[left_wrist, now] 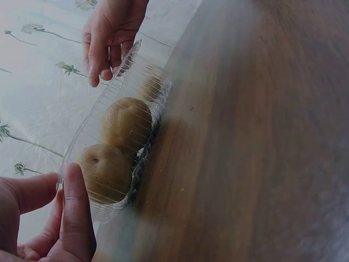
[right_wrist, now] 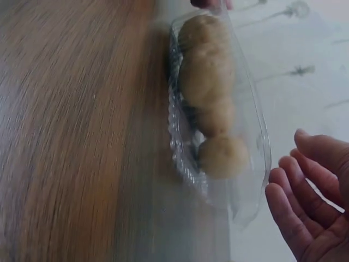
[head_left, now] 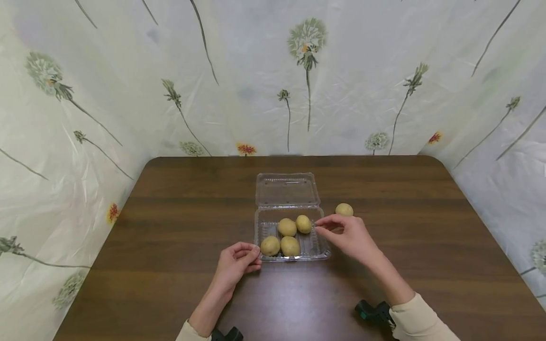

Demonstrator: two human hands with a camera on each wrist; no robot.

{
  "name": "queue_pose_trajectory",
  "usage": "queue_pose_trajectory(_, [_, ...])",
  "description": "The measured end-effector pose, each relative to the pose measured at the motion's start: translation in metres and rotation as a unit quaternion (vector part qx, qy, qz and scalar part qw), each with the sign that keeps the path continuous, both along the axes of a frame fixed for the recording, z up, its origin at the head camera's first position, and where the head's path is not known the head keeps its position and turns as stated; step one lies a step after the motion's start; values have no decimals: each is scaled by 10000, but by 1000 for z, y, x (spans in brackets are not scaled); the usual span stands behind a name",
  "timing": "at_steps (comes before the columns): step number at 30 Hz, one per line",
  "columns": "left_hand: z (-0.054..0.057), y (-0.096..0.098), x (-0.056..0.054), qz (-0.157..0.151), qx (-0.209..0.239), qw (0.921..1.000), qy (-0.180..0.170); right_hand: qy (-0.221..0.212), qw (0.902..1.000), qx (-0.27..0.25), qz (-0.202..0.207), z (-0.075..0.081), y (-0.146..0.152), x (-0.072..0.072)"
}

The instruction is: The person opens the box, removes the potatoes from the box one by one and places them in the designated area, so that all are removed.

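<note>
A clear plastic clamshell container (head_left: 314, 251) lies on the table with its lid (head_left: 286, 189) folded back. Several potatoes (head_left: 287, 227) sit inside, two of them along the near left side. My left hand (head_left: 237, 263) pinches the near left corner of the rim between thumb and fingers; the grip on the rim (left_wrist: 82, 128) shows in the left wrist view. Beside the right wall, my right hand (head_left: 350, 237) holds nothing, its fingers loosely bent and the thumb apart from them in the right wrist view. One more potato (head_left: 344, 209) rests on the table just beyond that hand, partly hidden by it.
The brown wooden table (head_left: 192, 213) reaches back to a floral plastic sheet (head_left: 256, 94) that hangs behind and at both sides. Dark devices, one by the right wrist (head_left: 373, 311) and one by the left (head_left: 228, 334), show near the cuffs.
</note>
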State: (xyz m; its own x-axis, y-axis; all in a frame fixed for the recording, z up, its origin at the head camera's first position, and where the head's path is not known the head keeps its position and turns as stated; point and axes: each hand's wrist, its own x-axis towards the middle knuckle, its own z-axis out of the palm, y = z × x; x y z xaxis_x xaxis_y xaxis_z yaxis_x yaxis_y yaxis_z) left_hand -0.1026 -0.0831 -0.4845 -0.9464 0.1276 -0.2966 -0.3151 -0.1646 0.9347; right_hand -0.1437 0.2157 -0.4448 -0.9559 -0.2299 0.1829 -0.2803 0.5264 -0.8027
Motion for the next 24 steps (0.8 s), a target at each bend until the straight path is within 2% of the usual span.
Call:
queue_pose_trajectory(4, [0, 0, 0, 10, 1, 10000, 2, 32, 9997, 40, 248, 2, -7, -1])
queue_pose_trajectory(7, [-1, 0, 0, 13, 15, 10000, 13, -103, 9985, 122, 515, 3, -12, -1])
queue_pose_trajectory(12, [-1, 0, 0, -2, 36, 10000, 30, -269, 9950, 288, 917, 4, -20, 0])
queue_pose_trajectory(17, [0, 0, 0, 5, 43, 10000, 41, -236, 9907, 460, 1259, 3, -28, 0])
queue_pose_trajectory(24, [-1, 0, 0, 20, 41, 10000, 42, -117, 9870, 716, 1433, -2, -37, -1])
